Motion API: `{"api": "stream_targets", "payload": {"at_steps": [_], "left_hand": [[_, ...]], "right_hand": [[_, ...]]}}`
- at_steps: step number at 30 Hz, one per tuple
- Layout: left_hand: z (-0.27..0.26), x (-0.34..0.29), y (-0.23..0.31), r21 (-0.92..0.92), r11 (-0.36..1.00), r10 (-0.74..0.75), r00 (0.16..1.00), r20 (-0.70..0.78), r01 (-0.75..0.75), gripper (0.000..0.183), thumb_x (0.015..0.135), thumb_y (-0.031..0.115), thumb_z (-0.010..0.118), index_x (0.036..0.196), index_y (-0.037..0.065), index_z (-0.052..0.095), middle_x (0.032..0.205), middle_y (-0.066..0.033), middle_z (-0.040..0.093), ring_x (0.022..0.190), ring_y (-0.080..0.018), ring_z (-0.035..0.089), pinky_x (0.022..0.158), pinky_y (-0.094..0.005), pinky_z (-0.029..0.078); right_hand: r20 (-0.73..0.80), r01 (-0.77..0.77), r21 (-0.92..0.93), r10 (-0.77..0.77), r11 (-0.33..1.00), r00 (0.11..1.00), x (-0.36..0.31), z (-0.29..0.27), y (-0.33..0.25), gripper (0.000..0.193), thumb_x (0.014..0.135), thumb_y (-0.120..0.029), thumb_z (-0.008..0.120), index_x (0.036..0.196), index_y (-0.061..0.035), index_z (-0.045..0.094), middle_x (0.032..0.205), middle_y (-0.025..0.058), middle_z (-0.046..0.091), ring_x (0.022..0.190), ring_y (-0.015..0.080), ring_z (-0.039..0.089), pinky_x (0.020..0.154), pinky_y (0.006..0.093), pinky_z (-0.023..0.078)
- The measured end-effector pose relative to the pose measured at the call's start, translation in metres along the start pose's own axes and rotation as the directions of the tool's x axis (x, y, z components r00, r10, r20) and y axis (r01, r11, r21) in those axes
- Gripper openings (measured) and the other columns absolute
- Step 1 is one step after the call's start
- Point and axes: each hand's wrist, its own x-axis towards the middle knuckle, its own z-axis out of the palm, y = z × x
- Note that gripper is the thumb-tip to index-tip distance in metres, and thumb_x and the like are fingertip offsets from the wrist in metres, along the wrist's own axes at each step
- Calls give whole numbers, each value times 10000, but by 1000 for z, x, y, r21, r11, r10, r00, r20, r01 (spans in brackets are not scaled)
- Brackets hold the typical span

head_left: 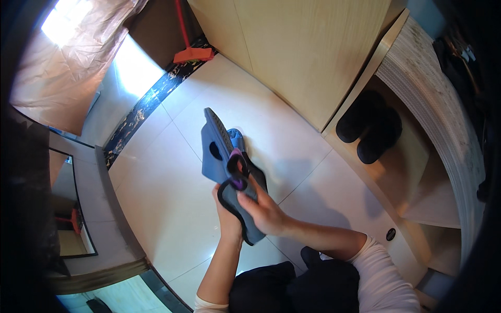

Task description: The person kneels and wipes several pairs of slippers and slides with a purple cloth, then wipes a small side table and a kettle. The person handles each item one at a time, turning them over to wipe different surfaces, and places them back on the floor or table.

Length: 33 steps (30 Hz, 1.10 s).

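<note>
Gleaming tiles point(156, 198) under slippers point(214, 168), beside cabinet point(313, 57)

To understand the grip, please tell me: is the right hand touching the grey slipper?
Touching: in the head view, the right hand has its thumb against the grey slipper.

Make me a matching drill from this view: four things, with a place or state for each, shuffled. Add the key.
Things
1. Broom
2. Slippers
3. Black shoes
4. Curtain

Places and states
A. In the open shelf unit at right
B. Hanging at the upper left, lit from behind
C. Held between the left hand and right hand
D. Red-orange, beside the dark patterned border

Pairs: 1-D, 2-C, 3-A, 4-B
</note>
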Motion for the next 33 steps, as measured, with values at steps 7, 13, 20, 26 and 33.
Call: {"api": "stream_targets", "payload": {"at_steps": [7,13,20,26,33], "left_hand": [[-7,-21,10,-449,882,67,907,417,141,532,960,433,371,1340,61,365,1260,-79,499,1139,-192,488,979,-313,388],[-12,-9,29,-691,713,191,916,352,116,642,930,537,357,1351,52,350,1258,-92,499,1127,-207,491,979,-317,389],[-24,-7,12,-281,953,-132,990,-39,116,685,911,611,323,1322,67,389,1182,-106,511,1050,-190,504,981,-283,368],[-25,0,-6,-713,609,251,769,589,347,654,933,542,365,1373,58,333,1313,-52,433,1174,-167,428,1010,-274,326],[-20,-26,-9,-190,982,85,908,411,-6,462,968,265,416,1364,39,336,1296,-46,462,1172,-156,448,985,-291,365]], "right_hand": [[132,205,-154,-185,967,974,0,10,4,472,941,-307,430,1341,-68,359,1416,200,203,1333,320,89,1064,477,63],[347,536,-661,-419,525,839,-24,27,-3,517,873,-368,528,1093,99,511,1346,330,308,1345,466,142,1073,591,74],[145,327,-357,-294,875,945,-24,25,17,587,901,-263,499,1391,-26,280,1472,233,152,1391,381,30,1090,540,61],[35,284,-412,-296,866,954,-17,26,5,579,913,-278,461,1412,-59,265,1491,196,140,1398,352,33,1101,498,62],[-151,88,-188,-117,978,981,35,5,-17,472,959,-270,403,1361,-30,340,1422,249,266,1344,395,203,1090,439,163]]}}
